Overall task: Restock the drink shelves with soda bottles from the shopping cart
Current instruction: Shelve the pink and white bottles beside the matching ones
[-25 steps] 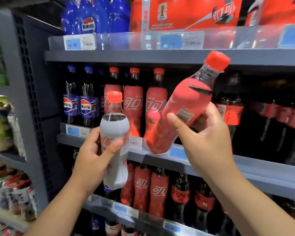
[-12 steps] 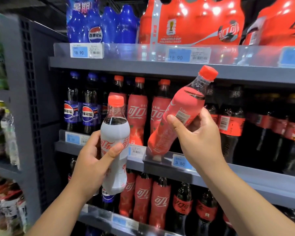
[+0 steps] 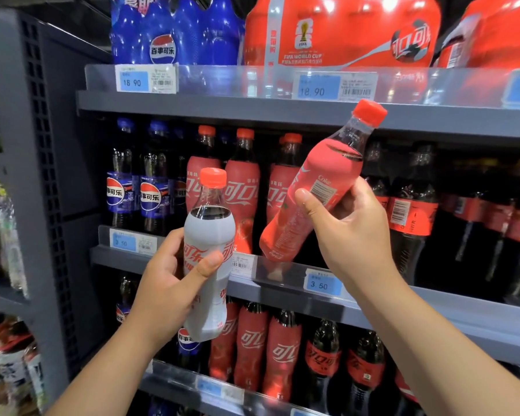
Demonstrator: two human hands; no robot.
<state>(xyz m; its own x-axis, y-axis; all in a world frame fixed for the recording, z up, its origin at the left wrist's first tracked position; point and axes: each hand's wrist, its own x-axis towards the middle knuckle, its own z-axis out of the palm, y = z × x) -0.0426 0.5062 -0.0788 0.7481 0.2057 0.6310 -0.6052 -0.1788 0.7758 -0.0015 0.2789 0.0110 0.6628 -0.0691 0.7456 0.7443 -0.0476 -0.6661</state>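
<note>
- Mid-stocking: placing red-sleeved bottle (image 3: 309, 199) onto middle shelf (image 3: 433, 307).
- Gripped round mid-body by right hand (image 3: 351, 232), thumb on near face; tilted, cap up-right and overlapping upper shelf edge (image 3: 252, 112) in this view, base low-left over the clear front rail.
- In left hand (image 3: 168, 283): white-sleeved bottle (image 3: 209, 259), upright, fingers wrapped round it, held nearer and left, not yet shelved.
- Target probably the gap right of the standing red-sleeved row (image 3: 242, 193), left of the dark-label bottles (image 3: 412, 214).
- Next: needs base carried over the rail, bottle righted, cap kept clear of the shelf above, set down without knocking neighbours.
- Cart not in view.
</note>
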